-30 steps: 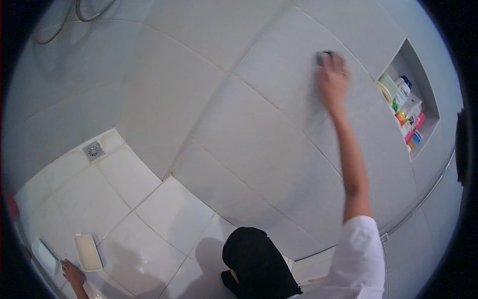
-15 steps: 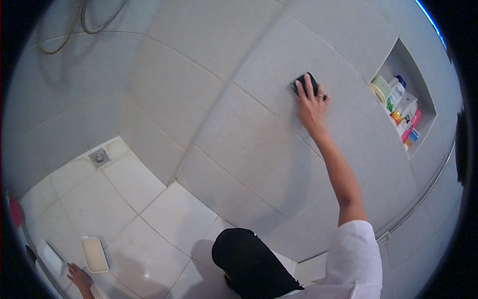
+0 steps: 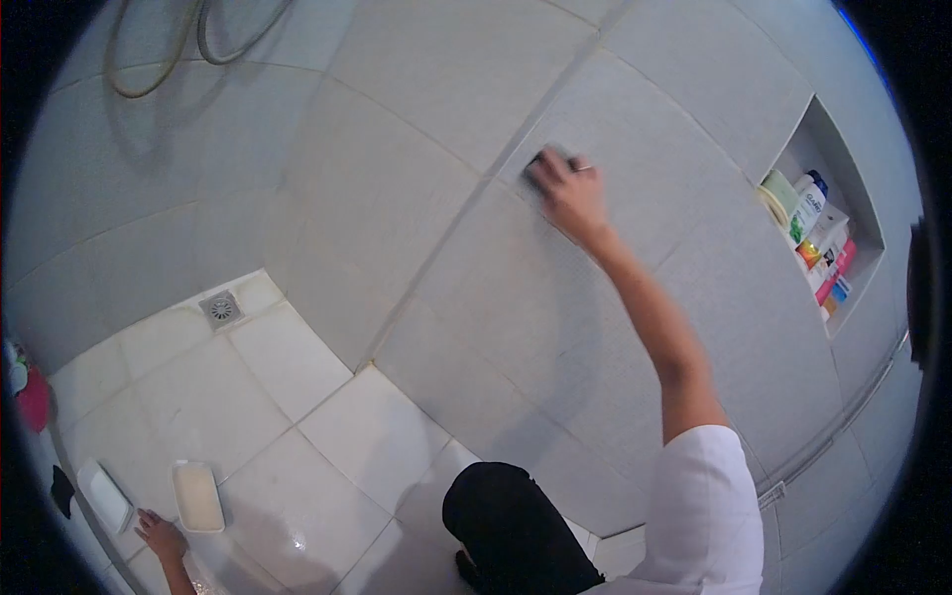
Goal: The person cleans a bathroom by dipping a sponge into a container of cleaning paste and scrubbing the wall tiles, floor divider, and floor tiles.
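Against the grey tiled wall (image 3: 456,297), my right hand (image 3: 575,195) presses a small dark scrubbing sponge (image 3: 535,169); its fingers are wrapped over it and slightly blurred. Down at the lower left, my left hand (image 3: 162,535) has its fingers apart and holds nothing. It rests low by the white floor tiles, between a white lid-like tray (image 3: 104,496) and a white rectangular tub (image 3: 200,496) with pale beige contents.
A wall niche (image 3: 848,178) at the right holds several bottles and tubes (image 3: 808,210). A floor drain (image 3: 221,310) sits in the far corner. Shower hose loops (image 3: 149,84) hang at the upper left. My black-clad knee (image 3: 506,516) is near the wall's base.
My right hand has moved left across the wall with the sponge, toward the vertical tile edge. My left hand stays beside the tub. The view has shifted slightly.
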{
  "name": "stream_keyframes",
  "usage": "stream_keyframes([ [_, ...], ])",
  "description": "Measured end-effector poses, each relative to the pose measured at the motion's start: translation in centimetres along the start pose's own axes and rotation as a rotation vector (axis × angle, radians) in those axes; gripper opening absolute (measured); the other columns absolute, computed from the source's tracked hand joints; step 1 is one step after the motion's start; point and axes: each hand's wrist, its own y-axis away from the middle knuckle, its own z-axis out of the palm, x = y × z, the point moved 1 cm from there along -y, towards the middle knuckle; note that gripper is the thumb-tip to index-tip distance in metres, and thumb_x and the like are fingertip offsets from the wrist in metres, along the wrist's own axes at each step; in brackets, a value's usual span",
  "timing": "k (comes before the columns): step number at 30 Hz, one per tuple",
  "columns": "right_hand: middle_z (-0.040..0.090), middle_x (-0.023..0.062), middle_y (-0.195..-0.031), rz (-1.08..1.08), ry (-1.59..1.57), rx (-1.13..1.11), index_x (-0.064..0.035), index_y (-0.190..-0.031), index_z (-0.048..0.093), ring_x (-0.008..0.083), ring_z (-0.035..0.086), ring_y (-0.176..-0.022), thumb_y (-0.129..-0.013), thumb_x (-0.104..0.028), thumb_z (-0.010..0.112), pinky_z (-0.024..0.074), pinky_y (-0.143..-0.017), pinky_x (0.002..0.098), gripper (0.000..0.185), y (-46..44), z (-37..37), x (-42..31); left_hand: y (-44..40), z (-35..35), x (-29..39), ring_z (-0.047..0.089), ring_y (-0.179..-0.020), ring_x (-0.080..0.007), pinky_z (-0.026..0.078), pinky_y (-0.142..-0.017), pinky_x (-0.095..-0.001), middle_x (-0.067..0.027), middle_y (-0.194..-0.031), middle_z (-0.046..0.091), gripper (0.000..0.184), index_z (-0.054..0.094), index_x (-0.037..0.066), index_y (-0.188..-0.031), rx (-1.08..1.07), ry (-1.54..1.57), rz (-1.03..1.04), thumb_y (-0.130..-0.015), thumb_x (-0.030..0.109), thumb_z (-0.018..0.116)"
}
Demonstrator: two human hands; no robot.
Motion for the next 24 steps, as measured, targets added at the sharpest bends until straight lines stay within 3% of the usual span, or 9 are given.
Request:
stream_keyframes([
  [2,0.043,0.016,-0.136,0.395,-0.123,0.271,-0.0079,-0.126,0.053,0.0337,0.049,-0.116,-0.078,-0.025,0.062,0.04,-0.089,0.0477,0.052,-1.4,-1.5,4.3,-0.2,0.2,0.3,0.031,-0.134,-0.0357,0.019,-0.112,-0.0508,-0.0237,-0.149,0.019,0.064,0.028,-0.009,-0.139,0.026,0.036,-0.047,-0.083,0.016,0.047],
  [3,0.043,0.016,-0.136,0.395,-0.127,0.276,-0.0079,-0.126,0.053,0.0337,0.049,-0.116,-0.078,-0.025,0.062,0.04,-0.089,0.0477,0.052,-3.2,-2.3,4.7,0.5,-0.9,0.6,0.031,-0.134,-0.0357,0.019,-0.112,-0.0508,-0.0237,-0.149,0.019,0.064,0.028,-0.009,-0.139,0.028,0.037,-0.053,-0.083,0.016,0.047],
  [5,0.043,0.0216,-0.134,0.695,-0.955,0.604,-0.0022,-0.13,0.047,0.0337,0.045,-0.119,-0.081,-0.025,0.061,0.038,-0.094,0.0499,0.056,-6.4,-3.3,4.3,2.6,-4.1,2.0,0.03,-0.134,-0.0357,0.019,-0.112,-0.0504,-0.0241,-0.149,0.019,0.061,0.028,-0.009,-0.139,-0.048,0.014,-0.064,-0.085,0.016,0.045],
  [9,0.025,0.0252,-0.144,0.862,-0.629,0.485,-0.0139,-0.134,0.046,0.0482,0.041,-0.117,-0.08,-0.018,0.064,0.0389,-0.095,0.0528,0.057,-8.7,1.3,-10.6,2.6,-4.5,2.6,0.031,-0.134,-0.0355,0.019,-0.112,-0.0497,-0.0237,-0.149,0.018,0.06,0.029,-0.008,-0.139,-0.077,-0.052,-0.075,-0.086,0.016,0.045],
  [12,0.018,0.0263,-0.146,0.723,-0.78,0.319,-0.0185,-0.133,0.048,0.052,0.039,-0.116,-0.077,-0.012,0.066,0.0381,-0.097,0.0509,0.059,-4.3,3.0,-17.4,2.0,-3.2,1.8,0.031,-0.134,-0.035,0.018,-0.112,-0.0493,-0.0236,-0.149,0.019,0.062,0.029,-0.008,-0.139,-0.047,-0.021,-0.099,-0.085,0.017,0.046],
  [14,0.02,0.0275,-0.145,0.646,-0.787,0.268,-0.0173,-0.134,0.047,0.0499,0.041,-0.116,-0.076,-0.013,0.068,0.038,-0.098,0.05,0.061,-3.3,2.8,-14.9,1.8,-2.4,1.1,0.029,-0.135,-0.0343,0.018,-0.112,-0.0487,-0.0234,-0.149,0.019,0.062,0.03,-0.008,-0.139,-0.002,0.04,-0.038,-0.085,0.018,0.046],
  [16,0.031,0.0278,-0.14,0.606,-0.736,0.602,-0.0086,-0.135,0.046,0.0448,0.045,-0.115,-0.076,-0.015,0.07,0.0385,-0.097,0.0474,0.064,-4.0,2.5,-9.3,0.6,-1.1,1.1,0.027,-0.136,-0.034,0.019,-0.112,-0.0483,-0.0236,-0.15,0.019,0.062,0.03,-0.008,-0.139,0.01,0.043,-0.052,-0.085,0.017,0.046],
  [21,0.039,0.0297,-0.134,0.925,-1.11,0.716,0.0047,-0.133,0.042,0.042,0.044,-0.12,-0.082,-0.023,0.065,0.0377,-0.1,0.0412,0.063,-13.7,-4.3,8.3,0.5,-2.4,1.5,0.022,-0.138,-0.0347,0.02,-0.112,-0.0465,-0.0278,-0.149,0.016,0.067,0.024,-0.007,-0.142,-0.083,0.042,-0.072,-0.084,0.018,0.048],
  [24,0.039,0.0301,-0.132,1.001,-0.799,0.829,-0.0006,-0.134,0.043,0.0438,0.044,-0.118,-0.082,-0.019,0.062,0.0394,-0.097,0.0419,0.058,-15.8,-1.9,6.7,-0.4,-1.6,1.6,0.034,-0.13,-0.0444,0.021,-0.107,-0.0594,-0.0332,-0.143,0.025,0.084,0.017,-0.007,-0.143,-0.044,-0.123,-0.012,-0.083,0.042,0.051],
])
